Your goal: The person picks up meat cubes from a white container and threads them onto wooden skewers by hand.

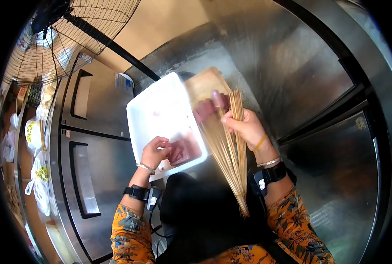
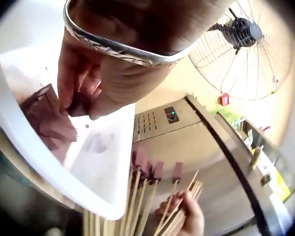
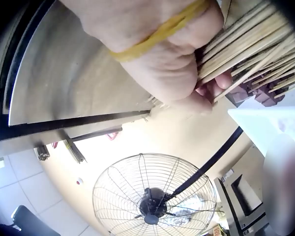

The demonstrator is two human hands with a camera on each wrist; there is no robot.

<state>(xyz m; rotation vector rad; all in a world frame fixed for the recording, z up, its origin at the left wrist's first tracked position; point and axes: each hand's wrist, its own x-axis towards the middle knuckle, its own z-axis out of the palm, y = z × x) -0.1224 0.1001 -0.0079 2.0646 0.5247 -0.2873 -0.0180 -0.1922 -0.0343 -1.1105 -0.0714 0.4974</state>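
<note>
My left hand (image 1: 154, 152) is inside a white plastic tub (image 1: 149, 99), pinching a small dark red piece (image 2: 80, 104) between thumb and fingers. Smooth dark red blocks (image 1: 181, 152) lie just past its fingertips, in the near end of the tub. My right hand (image 1: 247, 128) grips a thick bundle of bamboo skewers (image 1: 238, 103) to the right of the tub. More skewers fan out beside it, their tips stuck into dark red blocks (image 1: 205, 108). One skewer with a block (image 2: 177, 172) on its end stands by the right thumb.
A brown cardboard piece (image 1: 209, 82) lies beyond the skewered blocks. Behind the tub, a black pole carries a wire-cage fan (image 1: 79, 26). Steel cabinets (image 1: 92, 176) stand on the left, with another steel door (image 1: 323, 176) on the right. Shelves with plastic bags (image 1: 40, 176) are far left.
</note>
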